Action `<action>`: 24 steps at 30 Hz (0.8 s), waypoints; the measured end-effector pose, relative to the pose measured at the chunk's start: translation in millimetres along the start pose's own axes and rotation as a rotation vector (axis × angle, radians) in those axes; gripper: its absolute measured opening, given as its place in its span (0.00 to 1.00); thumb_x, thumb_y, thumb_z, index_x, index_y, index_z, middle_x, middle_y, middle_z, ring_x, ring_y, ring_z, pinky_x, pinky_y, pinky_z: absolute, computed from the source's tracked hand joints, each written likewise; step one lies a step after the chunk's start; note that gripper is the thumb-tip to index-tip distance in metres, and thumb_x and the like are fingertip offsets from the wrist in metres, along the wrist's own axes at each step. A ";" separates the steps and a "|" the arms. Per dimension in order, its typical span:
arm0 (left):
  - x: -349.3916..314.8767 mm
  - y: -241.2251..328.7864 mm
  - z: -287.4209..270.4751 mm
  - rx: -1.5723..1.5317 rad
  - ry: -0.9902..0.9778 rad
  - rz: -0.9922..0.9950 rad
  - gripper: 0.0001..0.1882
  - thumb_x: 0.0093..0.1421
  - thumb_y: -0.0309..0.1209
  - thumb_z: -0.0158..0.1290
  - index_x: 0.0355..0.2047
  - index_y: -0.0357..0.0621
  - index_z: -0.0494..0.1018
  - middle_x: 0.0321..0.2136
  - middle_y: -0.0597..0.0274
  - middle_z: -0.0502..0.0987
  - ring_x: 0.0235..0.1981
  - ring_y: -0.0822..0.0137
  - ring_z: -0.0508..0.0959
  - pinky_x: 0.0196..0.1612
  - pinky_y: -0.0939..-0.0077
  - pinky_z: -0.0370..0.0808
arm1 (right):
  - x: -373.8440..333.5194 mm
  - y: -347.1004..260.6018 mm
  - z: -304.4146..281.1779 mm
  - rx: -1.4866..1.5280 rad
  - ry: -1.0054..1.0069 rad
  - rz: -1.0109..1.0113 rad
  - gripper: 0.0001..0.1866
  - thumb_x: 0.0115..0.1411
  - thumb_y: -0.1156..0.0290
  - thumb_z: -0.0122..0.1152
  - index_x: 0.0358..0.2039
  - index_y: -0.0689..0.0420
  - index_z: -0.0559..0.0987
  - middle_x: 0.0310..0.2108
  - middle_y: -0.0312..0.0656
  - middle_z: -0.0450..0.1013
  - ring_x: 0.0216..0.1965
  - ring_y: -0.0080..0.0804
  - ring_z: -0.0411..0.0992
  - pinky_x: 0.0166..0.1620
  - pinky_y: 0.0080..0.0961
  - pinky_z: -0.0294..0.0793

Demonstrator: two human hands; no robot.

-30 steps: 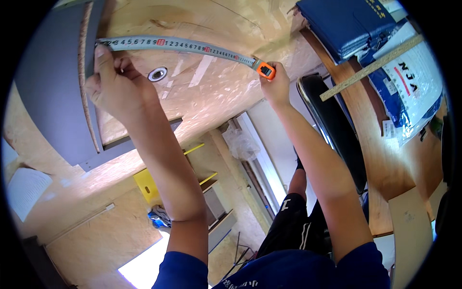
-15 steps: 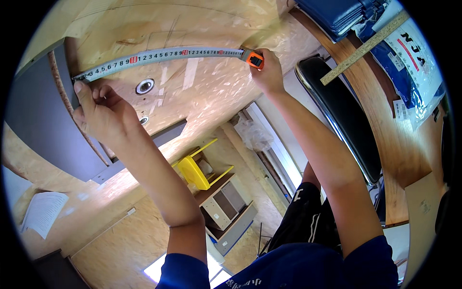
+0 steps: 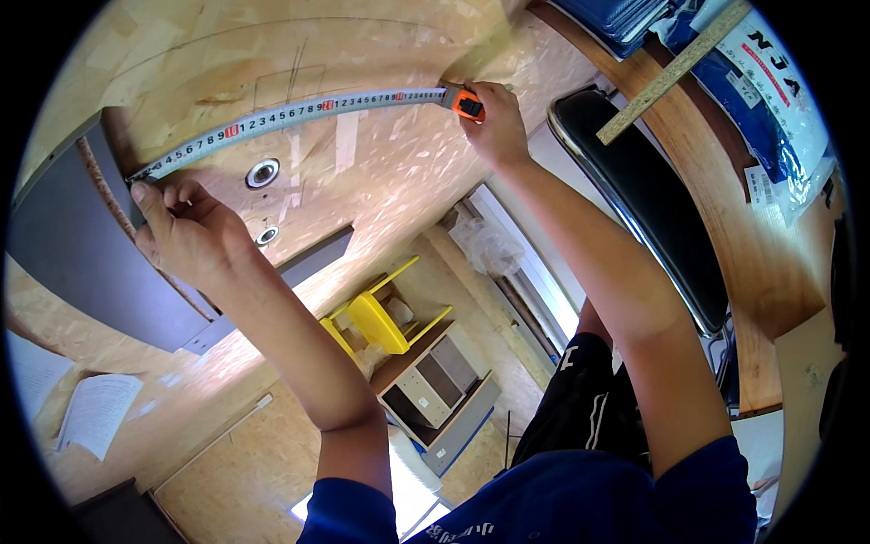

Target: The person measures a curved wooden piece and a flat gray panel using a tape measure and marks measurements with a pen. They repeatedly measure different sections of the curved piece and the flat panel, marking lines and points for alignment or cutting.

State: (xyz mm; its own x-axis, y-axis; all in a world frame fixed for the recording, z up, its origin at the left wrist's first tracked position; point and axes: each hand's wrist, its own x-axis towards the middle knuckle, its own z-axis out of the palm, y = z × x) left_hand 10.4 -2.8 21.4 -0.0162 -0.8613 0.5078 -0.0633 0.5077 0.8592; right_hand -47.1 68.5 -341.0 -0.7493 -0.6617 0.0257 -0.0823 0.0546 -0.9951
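Observation:
A steel tape measure runs in a shallow arc, its white blade (image 3: 281, 116) pulled out across a wood-chip board (image 3: 381, 50). My right hand (image 3: 495, 122) is closed round the orange and black case (image 3: 467, 104) at the blade's right end. At the other end my left hand (image 3: 195, 231) pinches the blade's tip with thumb and curled fingers, against the edge of a grey panel (image 3: 100, 245). What the fingertips grip exactly is partly hidden. Two round metal-rimmed fittings (image 3: 263, 173) sit in the board just below the blade.
At right, a black padded chair (image 3: 634, 199) stands by a wooden desk (image 3: 770, 272) bearing blue folders (image 3: 612, 23), a plastic-wrapped package (image 3: 761, 100) and a chipboard strip (image 3: 675, 72). Lower down are a yellow stool (image 3: 376, 322) and a small cabinet (image 3: 435, 381). Papers (image 3: 100, 412) hang at left.
The whole view has shifted and turned slightly. Both hands keep their hold, and the blade stays stretched between them at about the same length.

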 end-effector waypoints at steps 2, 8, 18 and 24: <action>-0.1 -1.0 -0.5 0.002 -0.018 -0.001 0.10 0.67 0.25 0.60 0.34 0.41 0.68 0.30 0.63 0.78 0.24 0.76 0.71 0.26 0.84 0.69 | -0.7 1.1 -0.1 -0.007 -0.037 0.044 0.24 0.53 0.75 0.69 0.53 0.56 0.80 0.49 0.47 0.75 0.52 0.51 0.72 0.58 0.40 0.73; -0.3 -6.1 1.0 0.031 0.064 0.050 0.07 0.68 0.25 0.58 0.36 0.39 0.70 0.29 0.63 0.77 0.26 0.75 0.72 0.32 0.79 0.73 | 1.8 0.0 0.1 -0.026 -0.087 0.051 0.26 0.54 0.74 0.69 0.55 0.53 0.79 0.51 0.45 0.74 0.54 0.49 0.70 0.58 0.39 0.73; 0.5 -2.9 2.1 0.039 0.028 0.034 0.13 0.69 0.26 0.58 0.30 0.41 0.65 0.31 0.60 0.78 0.28 0.74 0.73 0.35 0.77 0.77 | 5.7 4.3 -7.8 -0.071 -0.129 -0.052 0.26 0.54 0.72 0.69 0.56 0.47 0.79 0.51 0.42 0.74 0.53 0.49 0.71 0.56 0.40 0.75; -1.4 -2.6 3.4 0.062 0.015 0.040 0.10 0.70 0.27 0.56 0.35 0.39 0.66 0.32 0.59 0.77 0.29 0.72 0.74 0.36 0.76 0.76 | 10.1 17.2 -8.6 -0.061 -0.124 -0.107 0.24 0.56 0.73 0.69 0.55 0.48 0.80 0.49 0.45 0.75 0.52 0.51 0.72 0.57 0.40 0.74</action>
State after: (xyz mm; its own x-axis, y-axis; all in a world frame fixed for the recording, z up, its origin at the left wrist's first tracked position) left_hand 7.2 -3.1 18.2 -0.0052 -0.8397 0.5430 -0.1241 0.5394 0.8329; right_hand -61.8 69.2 -357.1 -0.6479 -0.7529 0.1156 -0.1997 0.0214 -0.9796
